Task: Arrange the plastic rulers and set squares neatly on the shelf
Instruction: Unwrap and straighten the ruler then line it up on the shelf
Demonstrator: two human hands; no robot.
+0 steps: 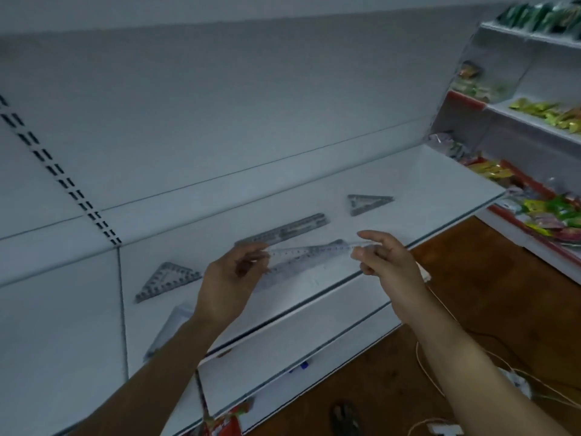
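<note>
while in both hands point(231, 283) point(388, 262), ruler point(309, 251); set squares point(166, 281) point(367, 203) on shelf point(434, 180)

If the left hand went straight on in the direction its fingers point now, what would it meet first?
Probably the grey ruler lying on the shelf, just beyond the left hand, which pinches one end of the clear ruler. Depth is unclear: the hand may pass above it.
</note>
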